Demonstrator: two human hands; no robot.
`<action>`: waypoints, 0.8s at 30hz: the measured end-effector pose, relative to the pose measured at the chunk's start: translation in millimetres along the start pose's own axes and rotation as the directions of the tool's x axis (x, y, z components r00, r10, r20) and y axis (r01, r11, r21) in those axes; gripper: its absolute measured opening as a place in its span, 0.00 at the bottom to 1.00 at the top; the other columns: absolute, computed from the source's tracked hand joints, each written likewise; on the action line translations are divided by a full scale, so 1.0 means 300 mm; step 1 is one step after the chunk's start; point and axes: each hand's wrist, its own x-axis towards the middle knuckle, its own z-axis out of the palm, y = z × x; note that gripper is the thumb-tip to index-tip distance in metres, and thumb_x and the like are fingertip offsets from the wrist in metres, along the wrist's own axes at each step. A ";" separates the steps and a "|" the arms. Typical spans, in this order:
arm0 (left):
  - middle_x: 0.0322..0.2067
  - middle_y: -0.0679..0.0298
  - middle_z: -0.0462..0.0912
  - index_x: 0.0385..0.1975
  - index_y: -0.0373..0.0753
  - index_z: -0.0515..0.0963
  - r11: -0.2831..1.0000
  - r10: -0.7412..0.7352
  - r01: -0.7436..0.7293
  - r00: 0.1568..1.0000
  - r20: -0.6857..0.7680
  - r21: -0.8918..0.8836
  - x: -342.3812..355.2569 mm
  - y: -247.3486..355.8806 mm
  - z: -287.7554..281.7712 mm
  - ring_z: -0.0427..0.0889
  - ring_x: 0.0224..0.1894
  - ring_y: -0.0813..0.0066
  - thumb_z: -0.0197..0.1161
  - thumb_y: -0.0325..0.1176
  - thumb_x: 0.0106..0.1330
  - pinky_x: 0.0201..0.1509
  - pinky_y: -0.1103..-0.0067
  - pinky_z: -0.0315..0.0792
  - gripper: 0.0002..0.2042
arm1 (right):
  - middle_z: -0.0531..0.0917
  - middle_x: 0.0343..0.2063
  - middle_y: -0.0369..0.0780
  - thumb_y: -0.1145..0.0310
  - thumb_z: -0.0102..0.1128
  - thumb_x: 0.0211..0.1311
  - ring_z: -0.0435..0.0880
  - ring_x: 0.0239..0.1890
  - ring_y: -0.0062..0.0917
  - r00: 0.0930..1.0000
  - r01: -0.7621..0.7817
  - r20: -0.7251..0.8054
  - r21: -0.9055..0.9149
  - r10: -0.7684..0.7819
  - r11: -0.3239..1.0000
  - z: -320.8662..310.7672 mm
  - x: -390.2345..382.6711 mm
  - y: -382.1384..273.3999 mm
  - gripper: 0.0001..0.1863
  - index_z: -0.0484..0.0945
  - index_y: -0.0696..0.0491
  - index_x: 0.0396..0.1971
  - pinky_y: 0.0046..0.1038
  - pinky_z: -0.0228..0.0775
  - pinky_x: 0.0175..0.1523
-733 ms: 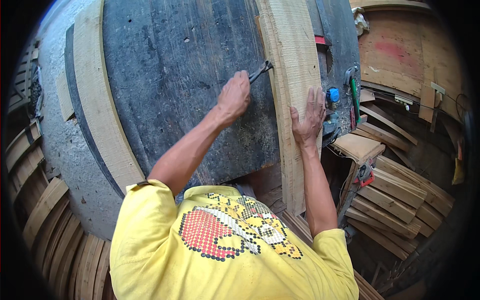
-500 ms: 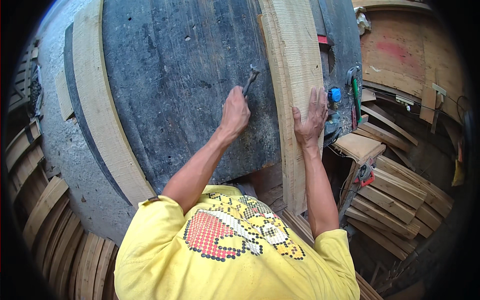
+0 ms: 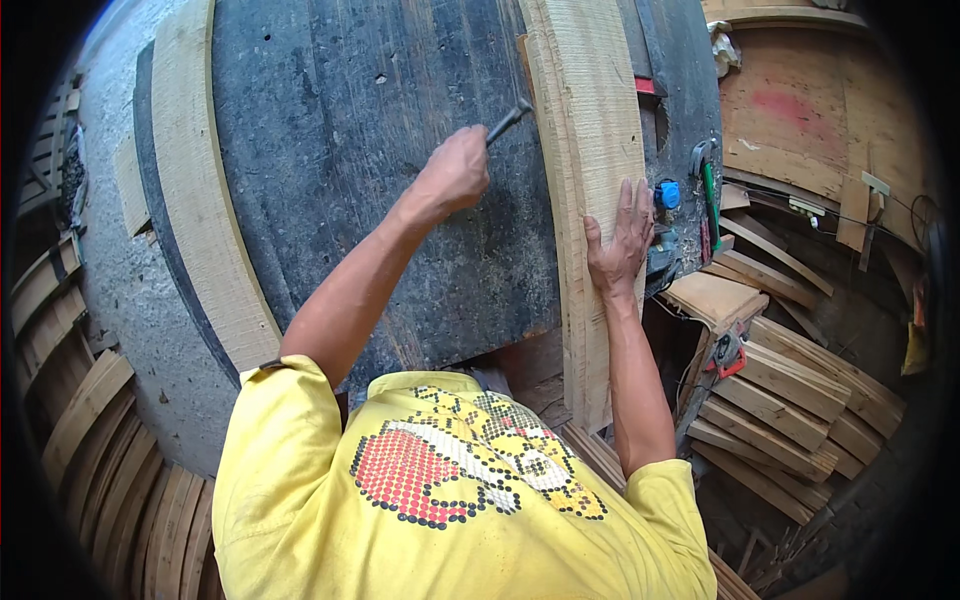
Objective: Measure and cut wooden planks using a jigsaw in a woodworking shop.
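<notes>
My left hand (image 3: pixel 455 175) is closed around the handle of a small hammer (image 3: pixel 508 122). Its dark metal head points up and to the right, close to the left edge of a wooden plank (image 3: pixel 590 120). This long, pale, rough-sawn board lies lengthwise on top of another plank (image 3: pixel 550 130), whose edge shows on the left. Flat on the upper plank rests my right hand (image 3: pixel 618 245), thumb apart and fingers stretched over its right edge. Beneath both planks is a dark, worn worktable (image 3: pixel 380 150).
Another pale board (image 3: pixel 205 180) lies along the table's left side. Right of the planks are a blue-capped item (image 3: pixel 668 194) and a green-handled tool (image 3: pixel 711 195). Stacked wood strips (image 3: pixel 790 385) stand at the right, more lumber (image 3: pixel 110 470) at the lower left.
My left hand has shifted slightly up and left, and the hammer has swung so its head sits higher and nearer the planks. My right hand stays in place on the board.
</notes>
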 end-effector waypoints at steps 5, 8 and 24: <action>0.43 0.44 0.76 0.43 0.29 0.72 0.870 0.167 -0.174 0.984 0.055 0.462 0.035 -0.006 0.040 0.80 0.47 0.45 0.52 0.25 0.72 0.53 0.56 0.76 0.06 | 0.56 0.76 0.55 0.36 0.53 0.69 0.54 0.77 0.53 1.000 -0.003 -0.011 0.023 0.003 1.000 0.000 0.005 0.000 0.47 0.59 0.54 0.76 0.51 0.44 0.77; 0.45 0.46 0.76 0.43 0.29 0.72 0.787 0.237 -0.213 0.971 0.036 0.580 0.052 -0.003 0.036 0.80 0.49 0.46 0.52 0.26 0.73 0.53 0.54 0.77 0.07 | 0.56 0.76 0.55 0.36 0.53 0.69 0.54 0.77 0.53 1.000 -0.005 0.004 0.017 0.005 1.000 0.000 0.006 0.001 0.47 0.59 0.55 0.76 0.51 0.44 0.77; 0.43 0.53 0.75 0.47 0.31 0.73 0.566 0.345 -0.220 0.938 0.014 0.795 0.063 0.004 0.049 0.78 0.50 0.55 0.47 0.29 0.78 0.54 0.49 0.76 0.10 | 0.59 0.74 0.56 0.38 0.56 0.68 0.56 0.76 0.54 1.000 -0.011 0.008 0.003 0.011 1.000 0.007 0.000 0.008 0.46 0.61 0.56 0.75 0.50 0.46 0.77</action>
